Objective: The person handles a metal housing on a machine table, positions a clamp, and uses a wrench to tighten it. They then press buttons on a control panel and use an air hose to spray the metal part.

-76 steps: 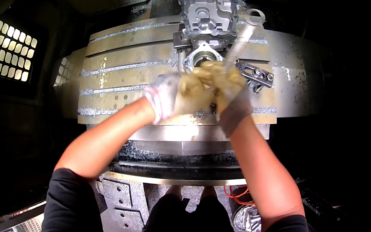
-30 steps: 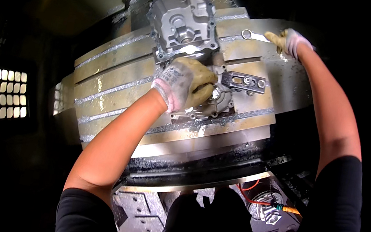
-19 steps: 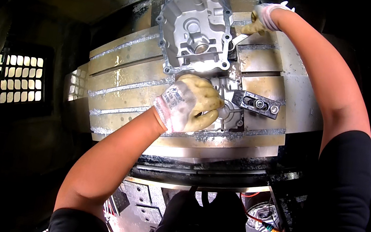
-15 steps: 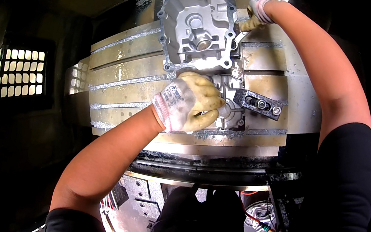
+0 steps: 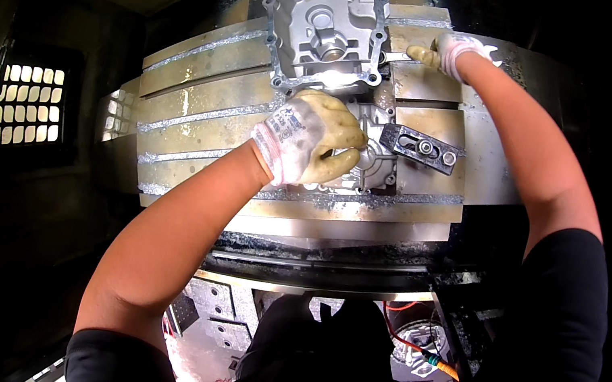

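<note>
One gloved left hand (image 5: 311,139) is resting curled over a lower grey casting (image 5: 380,167), its thumb bending toward the fingers; I cannot tell whether it is gripping anything. The right hand (image 5: 446,56) is clasping a wrench (image 5: 400,58) around its middle, one end pointing toward the right rim of a larger open housing (image 5: 323,22), which is sitting just beyond the casting. A dark slotted clamp (image 5: 437,154) is lying at the casting's right side. Shavings (image 5: 207,122) are lining the grooves of the metal bench (image 5: 206,63) underneath.
</note>
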The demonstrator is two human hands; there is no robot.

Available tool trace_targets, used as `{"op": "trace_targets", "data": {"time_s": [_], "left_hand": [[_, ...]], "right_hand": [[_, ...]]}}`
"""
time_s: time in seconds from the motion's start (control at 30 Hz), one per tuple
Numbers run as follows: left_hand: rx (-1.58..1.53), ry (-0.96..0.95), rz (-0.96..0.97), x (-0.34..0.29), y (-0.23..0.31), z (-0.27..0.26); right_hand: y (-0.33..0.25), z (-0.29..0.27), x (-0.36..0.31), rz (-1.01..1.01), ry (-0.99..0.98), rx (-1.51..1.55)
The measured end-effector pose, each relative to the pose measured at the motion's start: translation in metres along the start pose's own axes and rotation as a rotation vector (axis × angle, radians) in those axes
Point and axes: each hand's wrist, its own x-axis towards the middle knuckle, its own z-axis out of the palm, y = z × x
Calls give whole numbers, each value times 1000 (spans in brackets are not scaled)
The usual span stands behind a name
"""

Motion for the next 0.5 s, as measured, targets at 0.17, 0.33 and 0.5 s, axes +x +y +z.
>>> {"op": "trace_targets", "data": {"time_s": [0.17, 0.33, 0.5], "left_hand": [[19, 60, 11, 5, 1, 7], [-26, 95, 15, 2, -1, 9], [-35, 119, 25, 1, -1, 8]], "right_hand": [[14, 7, 5, 27, -7, 12], [5, -4, -7, 8, -46, 46], [10, 38, -15, 174, 36, 173]]}}
